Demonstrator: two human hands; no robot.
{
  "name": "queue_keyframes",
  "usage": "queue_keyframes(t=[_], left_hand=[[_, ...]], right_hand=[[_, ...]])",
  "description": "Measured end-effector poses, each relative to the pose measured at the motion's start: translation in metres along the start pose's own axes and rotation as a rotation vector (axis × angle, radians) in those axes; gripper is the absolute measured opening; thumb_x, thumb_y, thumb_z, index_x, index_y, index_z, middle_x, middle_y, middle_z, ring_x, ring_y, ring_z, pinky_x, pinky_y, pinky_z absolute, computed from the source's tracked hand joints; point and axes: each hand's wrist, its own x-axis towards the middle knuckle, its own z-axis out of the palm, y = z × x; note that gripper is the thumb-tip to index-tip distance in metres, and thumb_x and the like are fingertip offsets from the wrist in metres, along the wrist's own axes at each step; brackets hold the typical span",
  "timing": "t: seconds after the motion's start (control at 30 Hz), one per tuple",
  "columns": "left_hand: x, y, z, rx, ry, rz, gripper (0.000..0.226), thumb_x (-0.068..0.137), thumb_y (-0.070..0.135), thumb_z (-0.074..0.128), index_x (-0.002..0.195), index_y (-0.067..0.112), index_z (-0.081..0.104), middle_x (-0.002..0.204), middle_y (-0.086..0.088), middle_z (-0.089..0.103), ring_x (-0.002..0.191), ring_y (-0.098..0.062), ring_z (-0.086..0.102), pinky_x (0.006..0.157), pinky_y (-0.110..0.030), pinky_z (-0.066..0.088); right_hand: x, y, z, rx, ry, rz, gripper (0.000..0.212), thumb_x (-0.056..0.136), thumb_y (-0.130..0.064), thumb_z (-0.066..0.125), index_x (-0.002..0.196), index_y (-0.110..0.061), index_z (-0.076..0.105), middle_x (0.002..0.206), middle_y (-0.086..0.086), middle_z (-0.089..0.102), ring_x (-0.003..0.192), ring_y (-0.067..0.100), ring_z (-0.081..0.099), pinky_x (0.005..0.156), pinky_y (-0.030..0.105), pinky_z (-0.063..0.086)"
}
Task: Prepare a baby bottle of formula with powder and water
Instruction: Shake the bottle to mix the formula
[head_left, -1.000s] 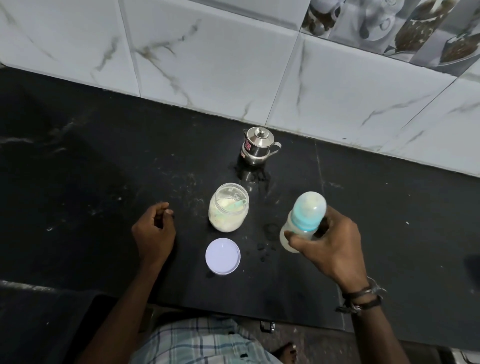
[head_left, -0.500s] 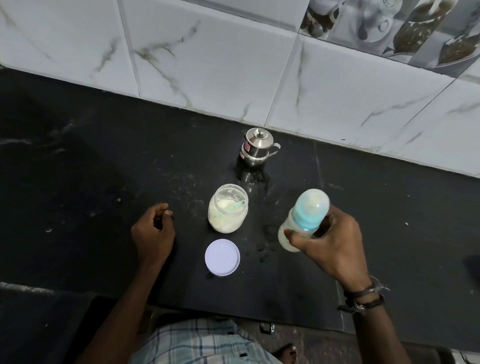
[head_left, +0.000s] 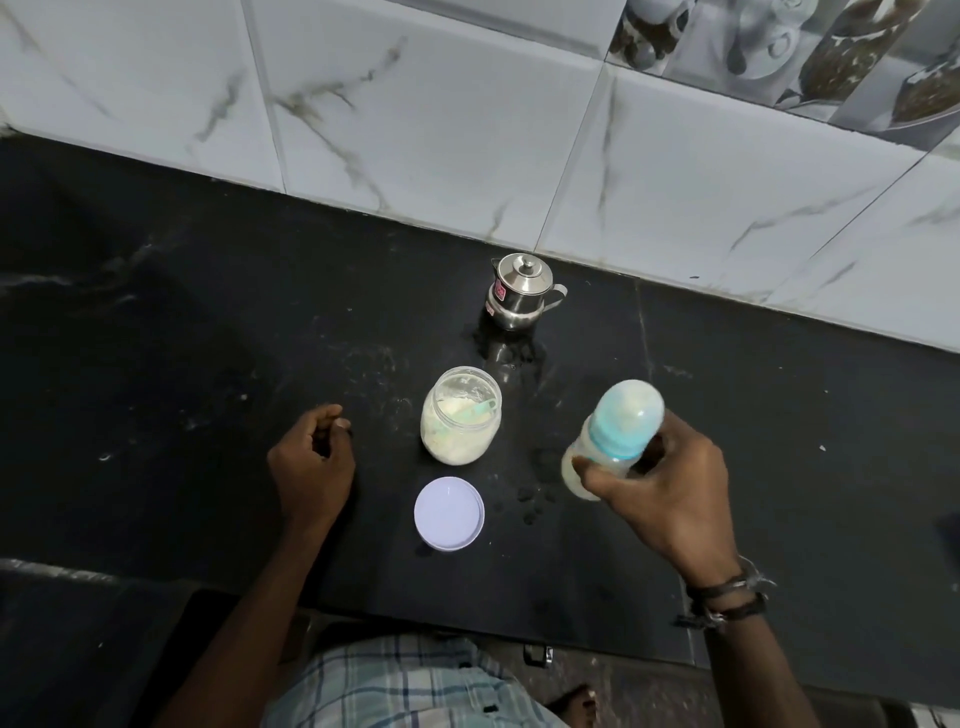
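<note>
Right hand (head_left: 670, 488) grips tilted clear baby bottle with blue cap (head_left: 613, 434), lifted above black stone counter (head_left: 182, 338), right of open glass powder jar (head_left: 461, 414). Left hand (head_left: 313, 467) loosely curled, holds nothing, rests on counter.

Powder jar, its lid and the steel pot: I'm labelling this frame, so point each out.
powder jar (head_left: 458, 441), head view, on its clear side wall.
lid (head_left: 449, 513), head view, middle of its white face.
steel pot (head_left: 519, 301), head view, on its metal body.

text: none legible | steel pot (head_left: 522, 291): red sticker (head_left: 499, 292), print seemingly too small to read
</note>
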Motion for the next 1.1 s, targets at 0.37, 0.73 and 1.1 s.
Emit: queue_keyframes(t=[0.37, 0.73, 1.1], left_hand=[[0.000, -0.002, 0.000, -0.010, 0.003, -0.003, 0.019, 0.091, 0.003, 0.064, 0.106, 0.013, 0.071, 0.087, 0.002, 0.069, 0.079, 0.013, 0.062, 0.073, -0.002, 0.046], [0.000, -0.002, 0.001, -0.015, -0.002, -0.012, 0.019, 0.091, 0.004, 0.064, 0.106, 0.013, 0.070, 0.085, 0.006, 0.068, 0.081, 0.011, 0.064, 0.074, -0.002, 0.046], [0.001, -0.003, 0.001, -0.009, 0.000, -0.009, 0.018, 0.091, 0.004, 0.064, 0.106, 0.012, 0.071, 0.087, 0.001, 0.070, 0.079, 0.011, 0.063, 0.073, -0.005, 0.048]], right_hand=[[-0.002, 0.008, 0.000, 0.066, -0.054, -0.012, 0.038, 0.057, -0.029, 0.088, 0.091, -0.026, 0.071, 0.082, -0.008, 0.076, 0.077, 0.009, 0.073, 0.069, 0.036, 0.062], [0.001, 0.005, 0.002, 0.097, -0.010, -0.005, 0.041, 0.058, -0.030, 0.089, 0.094, -0.025, 0.070, 0.084, -0.009, 0.075, 0.078, 0.010, 0.073, 0.067, 0.032, 0.061], [0.000, 0.006, -0.001, 0.010, -0.020, 0.019, 0.042, 0.055, -0.036, 0.087, 0.091, -0.026, 0.069, 0.080, -0.008, 0.074, 0.075, 0.011, 0.071, 0.067, 0.041, 0.060]])
